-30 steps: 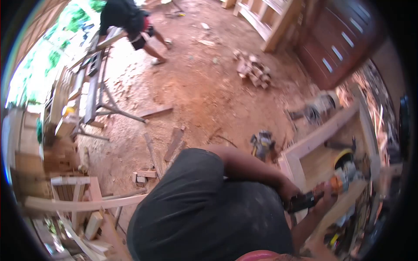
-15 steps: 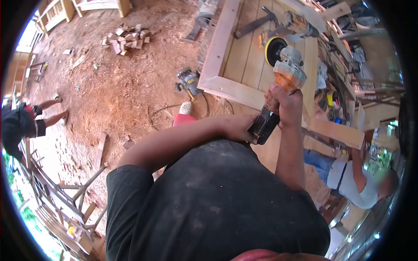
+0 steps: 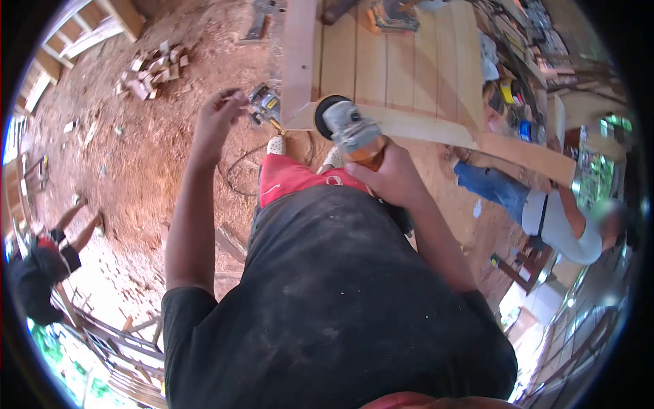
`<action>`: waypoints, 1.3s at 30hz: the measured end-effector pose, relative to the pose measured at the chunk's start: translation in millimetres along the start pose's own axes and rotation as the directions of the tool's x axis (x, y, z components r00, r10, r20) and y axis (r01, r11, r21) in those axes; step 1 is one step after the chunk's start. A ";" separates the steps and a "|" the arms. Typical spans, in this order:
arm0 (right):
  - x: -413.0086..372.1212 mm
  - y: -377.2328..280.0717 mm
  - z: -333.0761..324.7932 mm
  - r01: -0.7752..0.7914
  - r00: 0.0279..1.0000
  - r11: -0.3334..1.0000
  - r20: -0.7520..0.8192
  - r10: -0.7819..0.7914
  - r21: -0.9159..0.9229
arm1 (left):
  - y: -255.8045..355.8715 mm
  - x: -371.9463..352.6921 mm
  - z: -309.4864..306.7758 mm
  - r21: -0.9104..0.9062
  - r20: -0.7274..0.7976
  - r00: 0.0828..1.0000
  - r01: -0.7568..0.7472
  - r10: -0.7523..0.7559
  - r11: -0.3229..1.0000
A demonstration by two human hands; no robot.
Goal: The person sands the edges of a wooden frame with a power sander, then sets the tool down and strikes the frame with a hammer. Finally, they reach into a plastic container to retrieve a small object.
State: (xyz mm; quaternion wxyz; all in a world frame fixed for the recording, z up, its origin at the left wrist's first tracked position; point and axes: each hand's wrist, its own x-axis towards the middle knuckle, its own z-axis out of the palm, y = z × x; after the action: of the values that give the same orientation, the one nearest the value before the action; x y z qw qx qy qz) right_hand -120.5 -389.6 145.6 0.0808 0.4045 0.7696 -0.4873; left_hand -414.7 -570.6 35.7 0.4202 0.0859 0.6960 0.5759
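My right hand (image 3: 392, 174) is wrapped round the orange and grey body of a cordless angle grinder (image 3: 357, 133). Its dark round pad (image 3: 330, 116) overlaps the near corner of a framed wooden panel (image 3: 300, 61). My left hand (image 3: 221, 119) is up on the left, off the grinder, fingers loosely curled and apart with nothing visible in them. In this view its fingertips come close to a router (image 3: 264, 105) that lies lower, on the ground. On the panel's planks are a cordless power tool (image 3: 394, 17) and part of a hammer (image 3: 337, 9) at the top edge.
A pile of wood offcuts (image 3: 151, 71) lies on the dusty ground. To the right, a person in jeans (image 3: 494, 187) stands beside a board (image 3: 531, 157). Another person (image 3: 41, 273) is at far left. A cable (image 3: 231, 170) curls near my feet.
My left hand has left the grinder's battery end and swung out to the left. My right hand has brought the grinder lower and leftward, to the panel's near corner. The view has shifted.
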 end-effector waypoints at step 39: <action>-39.2 111.5 -92.8 -0.417 0.815 0.786 -0.195 0.545 0.456 | 27.1 147.9 144.1 0.788 -0.086 0.945 -0.131 0.317 0.602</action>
State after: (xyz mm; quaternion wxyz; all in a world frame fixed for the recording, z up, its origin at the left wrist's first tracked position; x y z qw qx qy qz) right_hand 8.6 -313.2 137.1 -0.0033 0.6699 0.5275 -0.5225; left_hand -419.6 -367.4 -10.1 0.1881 0.2811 0.8997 0.2760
